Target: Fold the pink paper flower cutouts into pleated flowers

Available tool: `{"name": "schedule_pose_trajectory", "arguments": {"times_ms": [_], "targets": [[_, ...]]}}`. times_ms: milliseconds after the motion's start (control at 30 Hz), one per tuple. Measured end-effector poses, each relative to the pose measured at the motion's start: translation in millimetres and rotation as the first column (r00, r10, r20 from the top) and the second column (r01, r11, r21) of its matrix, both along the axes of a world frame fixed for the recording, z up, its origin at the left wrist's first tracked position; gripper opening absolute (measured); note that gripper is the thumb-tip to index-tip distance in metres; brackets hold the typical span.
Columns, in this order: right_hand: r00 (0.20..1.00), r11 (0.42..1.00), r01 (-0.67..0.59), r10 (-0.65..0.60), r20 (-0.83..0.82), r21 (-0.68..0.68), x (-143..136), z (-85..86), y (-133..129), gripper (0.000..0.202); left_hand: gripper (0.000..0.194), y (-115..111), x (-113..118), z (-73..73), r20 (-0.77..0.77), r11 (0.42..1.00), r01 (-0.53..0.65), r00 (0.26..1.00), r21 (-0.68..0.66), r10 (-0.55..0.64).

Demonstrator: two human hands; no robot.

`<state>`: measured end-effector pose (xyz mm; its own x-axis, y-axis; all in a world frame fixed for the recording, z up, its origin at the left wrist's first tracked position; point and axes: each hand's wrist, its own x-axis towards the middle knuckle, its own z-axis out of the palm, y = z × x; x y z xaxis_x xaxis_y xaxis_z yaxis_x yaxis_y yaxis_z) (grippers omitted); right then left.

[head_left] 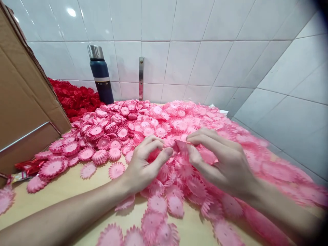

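Over the pile, my right hand (222,160) has its thumb and fingertips pinched at the edge of a darker pink fabric flower petal piece (181,147). Facing it, my left hand (147,162) is curled, thumb tip close to the bent forefinger. Pink shows in the gap of that hand, but what it holds, if anything, I cannot make out. Beneath and around both hands lie many loose pink scalloped petal discs (157,204), each with a small hole at the centre. Thicker, stacked discs (95,131) with darker rims are heaped to the left.
A dark blue bottle (101,77) with a steel cap stands at the back left, beside a red petal heap (79,99). A cardboard box (28,89) borders the left side, a red wrapper (29,166) near its foot. White tiled walls (192,65) enclose the yellowish table (64,186).
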<state>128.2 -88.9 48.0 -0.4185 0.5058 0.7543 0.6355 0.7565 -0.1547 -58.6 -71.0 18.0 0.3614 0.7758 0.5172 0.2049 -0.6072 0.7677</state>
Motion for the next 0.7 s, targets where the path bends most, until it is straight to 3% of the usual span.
{"name": "schedule_pose_trajectory", "arguments": {"times_ms": [167, 300, 533, 700], "targets": [[0.999, 0.999, -0.025, 0.024, 0.039, 0.038, -5.6, -3.6, -3.3, 0.015, 0.007, -1.9, -0.3, -0.4, -0.067, 0.997, 0.069, 0.996, 0.041, -0.066], [0.999, 0.998, 0.028, -0.030, 0.044, 0.049, -11.4, -5.8, -4.8, 0.010, 0.008, -3.2, 0.4, -0.5, -0.084, 0.991, 0.095, 0.993, 0.094, -0.087], [0.997, 1.000, -0.018, 0.018, 0.076, -0.002, -12.7, -9.3, -5.3, 0.009, 0.014, -5.0, -1.1, 1.8, -0.141, 0.983, 0.165, 0.978, 0.085, -0.152], [0.997, 0.994, 0.079, -0.080, -0.012, -0.081, -11.2, -3.6, -4.9, 0.013, 0.025, -8.9, 0.3, 2.8, -0.198, 0.986, 0.115, 0.976, 0.120, -0.090]]}}
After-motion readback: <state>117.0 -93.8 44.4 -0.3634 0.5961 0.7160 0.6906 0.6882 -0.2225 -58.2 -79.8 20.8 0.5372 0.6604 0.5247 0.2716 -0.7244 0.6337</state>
